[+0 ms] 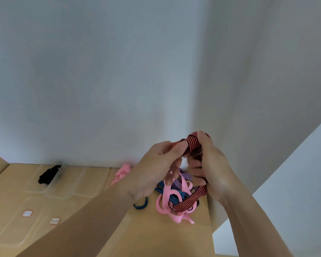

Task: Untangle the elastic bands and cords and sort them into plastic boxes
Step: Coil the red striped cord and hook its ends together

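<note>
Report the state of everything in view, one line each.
Tangle: pink, blue, purple bands heaped on table.
Striped band: lifted, tail resting on tangle.
Left hand: pinches striped band.
Right hand: grips striped band.
Blue loop: loose beside tangle.
Black cord: in clear box.

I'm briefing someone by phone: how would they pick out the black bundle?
On the wooden table, find the row of clear plastic boxes by the wall. The black bundle lies at the leftmost one. It is the only black item; the tangled bands are pink, blue, purple or striped.
</note>
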Action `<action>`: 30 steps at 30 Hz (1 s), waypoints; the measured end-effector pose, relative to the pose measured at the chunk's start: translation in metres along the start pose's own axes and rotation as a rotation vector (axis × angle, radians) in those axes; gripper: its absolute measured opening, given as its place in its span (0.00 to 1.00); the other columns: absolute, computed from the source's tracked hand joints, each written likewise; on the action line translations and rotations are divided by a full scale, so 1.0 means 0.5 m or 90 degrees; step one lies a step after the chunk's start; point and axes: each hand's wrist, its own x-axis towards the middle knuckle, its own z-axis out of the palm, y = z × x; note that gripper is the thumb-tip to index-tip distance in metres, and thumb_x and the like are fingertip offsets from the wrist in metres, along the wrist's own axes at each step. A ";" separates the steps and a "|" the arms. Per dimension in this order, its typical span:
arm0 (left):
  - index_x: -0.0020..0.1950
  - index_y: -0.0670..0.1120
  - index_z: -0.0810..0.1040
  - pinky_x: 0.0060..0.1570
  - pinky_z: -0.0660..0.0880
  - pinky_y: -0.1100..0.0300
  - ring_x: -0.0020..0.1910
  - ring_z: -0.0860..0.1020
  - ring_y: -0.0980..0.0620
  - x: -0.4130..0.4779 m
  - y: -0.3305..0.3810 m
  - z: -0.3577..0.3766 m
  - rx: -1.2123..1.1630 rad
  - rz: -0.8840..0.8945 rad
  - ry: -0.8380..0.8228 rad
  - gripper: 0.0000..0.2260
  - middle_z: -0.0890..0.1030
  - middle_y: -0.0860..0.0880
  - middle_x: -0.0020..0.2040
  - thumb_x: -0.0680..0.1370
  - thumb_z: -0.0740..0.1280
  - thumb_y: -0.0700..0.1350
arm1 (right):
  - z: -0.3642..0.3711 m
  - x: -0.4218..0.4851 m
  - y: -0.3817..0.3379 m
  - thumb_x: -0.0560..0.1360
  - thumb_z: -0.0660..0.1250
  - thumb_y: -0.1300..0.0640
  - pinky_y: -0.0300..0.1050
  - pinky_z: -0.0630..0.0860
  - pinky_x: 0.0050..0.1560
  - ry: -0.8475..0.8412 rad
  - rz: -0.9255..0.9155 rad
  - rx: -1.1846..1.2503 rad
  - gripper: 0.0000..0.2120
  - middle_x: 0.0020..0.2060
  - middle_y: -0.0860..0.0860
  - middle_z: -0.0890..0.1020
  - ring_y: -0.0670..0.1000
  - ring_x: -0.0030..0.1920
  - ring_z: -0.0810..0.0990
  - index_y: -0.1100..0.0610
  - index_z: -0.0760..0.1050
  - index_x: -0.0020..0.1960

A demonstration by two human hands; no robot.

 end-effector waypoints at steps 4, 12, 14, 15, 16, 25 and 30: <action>0.48 0.44 0.73 0.26 0.70 0.58 0.24 0.72 0.52 0.009 -0.004 0.004 0.160 0.091 0.118 0.14 0.79 0.51 0.31 0.82 0.67 0.55 | -0.003 0.008 0.003 0.82 0.53 0.33 0.39 0.54 0.23 -0.022 -0.015 -0.023 0.30 0.26 0.47 0.59 0.46 0.23 0.55 0.58 0.73 0.41; 0.50 0.43 0.75 0.32 0.72 0.55 0.32 0.74 0.49 0.014 -0.022 -0.037 0.601 0.444 0.286 0.13 0.76 0.50 0.42 0.80 0.70 0.53 | 0.023 0.009 -0.016 0.75 0.56 0.25 0.39 0.52 0.22 -0.041 0.053 0.045 0.31 0.28 0.48 0.57 0.46 0.26 0.52 0.53 0.68 0.37; 0.50 0.42 0.76 0.31 0.73 0.55 0.31 0.74 0.49 0.012 -0.027 -0.045 0.656 0.484 0.292 0.16 0.76 0.52 0.44 0.80 0.68 0.56 | 0.028 0.010 -0.016 0.76 0.57 0.27 0.38 0.54 0.20 -0.041 0.062 0.042 0.29 0.28 0.48 0.58 0.46 0.25 0.53 0.53 0.68 0.39; 0.50 0.45 0.77 0.32 0.73 0.56 0.31 0.74 0.50 0.010 -0.028 -0.048 0.630 0.463 0.282 0.16 0.76 0.54 0.44 0.79 0.67 0.58 | 0.030 0.010 -0.015 0.77 0.58 0.28 0.38 0.54 0.20 -0.043 0.066 0.050 0.28 0.28 0.48 0.59 0.46 0.25 0.54 0.54 0.69 0.40; 0.50 0.48 0.76 0.32 0.72 0.58 0.31 0.75 0.52 0.006 -0.027 -0.050 0.571 0.415 0.261 0.16 0.77 0.55 0.42 0.78 0.67 0.61 | 0.032 0.011 -0.014 0.77 0.59 0.30 0.38 0.55 0.19 -0.045 0.067 0.067 0.27 0.28 0.48 0.59 0.46 0.25 0.54 0.55 0.71 0.42; 0.39 0.46 0.82 0.20 0.65 0.64 0.25 0.74 0.50 -0.010 0.018 -0.060 -0.117 -0.159 -0.057 0.25 0.74 0.49 0.31 0.77 0.66 0.68 | 0.061 0.019 0.010 0.77 0.56 0.34 0.45 0.52 0.26 -0.003 -0.064 -0.001 0.26 0.33 0.56 0.59 0.50 0.28 0.54 0.56 0.67 0.37; 0.49 0.36 0.79 0.20 0.66 0.64 0.25 0.75 0.52 -0.009 0.016 -0.066 -0.040 -0.034 -0.007 0.21 0.72 0.51 0.32 0.82 0.66 0.56 | 0.088 0.022 0.021 0.78 0.55 0.34 0.45 0.51 0.26 0.020 -0.037 0.063 0.29 0.27 0.52 0.59 0.48 0.25 0.54 0.50 0.70 0.25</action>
